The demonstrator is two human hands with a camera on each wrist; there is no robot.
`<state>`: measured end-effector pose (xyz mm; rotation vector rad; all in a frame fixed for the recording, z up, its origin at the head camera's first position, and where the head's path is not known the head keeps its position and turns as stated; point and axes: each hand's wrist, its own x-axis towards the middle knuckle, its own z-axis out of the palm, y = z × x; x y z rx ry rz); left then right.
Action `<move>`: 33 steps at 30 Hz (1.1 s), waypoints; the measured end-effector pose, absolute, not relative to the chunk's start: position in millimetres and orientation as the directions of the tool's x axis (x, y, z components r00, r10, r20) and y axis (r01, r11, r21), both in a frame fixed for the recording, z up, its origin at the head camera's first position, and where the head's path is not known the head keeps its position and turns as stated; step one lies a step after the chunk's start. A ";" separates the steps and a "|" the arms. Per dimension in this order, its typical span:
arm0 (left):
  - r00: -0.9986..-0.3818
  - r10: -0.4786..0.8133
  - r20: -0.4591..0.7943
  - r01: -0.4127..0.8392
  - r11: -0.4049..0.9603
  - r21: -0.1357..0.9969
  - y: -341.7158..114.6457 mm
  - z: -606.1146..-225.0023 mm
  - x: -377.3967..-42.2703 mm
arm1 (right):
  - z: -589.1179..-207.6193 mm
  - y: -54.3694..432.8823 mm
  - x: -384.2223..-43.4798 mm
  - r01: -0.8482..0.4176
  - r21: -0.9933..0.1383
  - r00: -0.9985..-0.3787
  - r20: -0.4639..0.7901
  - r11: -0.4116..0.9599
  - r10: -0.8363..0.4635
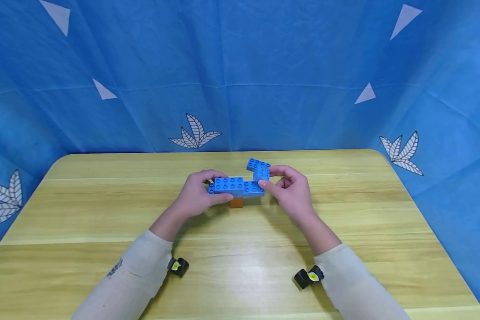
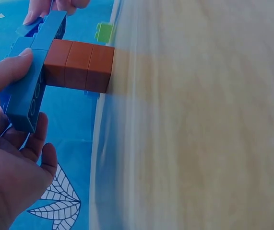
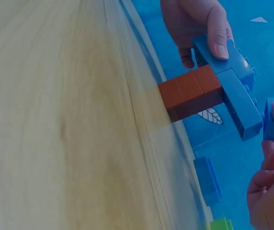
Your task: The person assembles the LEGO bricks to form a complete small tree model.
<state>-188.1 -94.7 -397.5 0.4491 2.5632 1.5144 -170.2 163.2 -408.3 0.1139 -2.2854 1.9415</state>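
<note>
Standing on the tabletop [image 1: 240, 262], the orange column [image 2: 79, 64] carries joined blue bars [image 1: 229, 185], gripped by the left hand [image 1: 196, 193]; the right hand [image 1: 294, 193] pinches a small brick [image 1: 261, 174], seemingly unattached. Far brick [image 1: 255, 164] lies unplaced.

Three brown bricks [image 3: 192, 93] form a column standing on the table [image 3: 69, 120], topped by a blue bar [image 3: 242, 103] with another blue brick [image 3: 241, 67] on it. The left hand [image 3: 199, 21] grips the bar's far end. The right hand [image 3: 273, 191] pinches a small brick [image 3: 272, 122] at its near end; whether they touch is unclear. A loose brick [image 3: 206, 182] and a green brick [image 3: 221, 224] lie near a blue cloth [image 3: 242, 163].
</note>
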 end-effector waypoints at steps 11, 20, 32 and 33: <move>-0.943 0.326 0.063 0.209 0.436 0.875 -96.0 -399.2 -189.1 | -404.5 155.7 -168.9 -0.273 -0.942 -0.956 0.243 0.197 -0.166; -0.945 0.320 0.073 0.213 0.430 0.877 -94.5 -400.2 -190.5 | -377.0 150.2 -162.5 -0.353 -0.908 -0.921 0.295 0.224 -0.256; -0.952 0.297 0.073 0.209 0.457 0.865 -93.3 -399.3 -189.7 | -402.2 157.8 -179.5 -0.372 -0.888 -0.913 0.296 0.272 -0.282; -0.953 0.296 0.073 0.208 0.458 0.864 -93.3 -398.9 -189.5 | -401.7 157.8 -179.3 -0.379 -0.883 -0.910 0.301 0.276 -0.286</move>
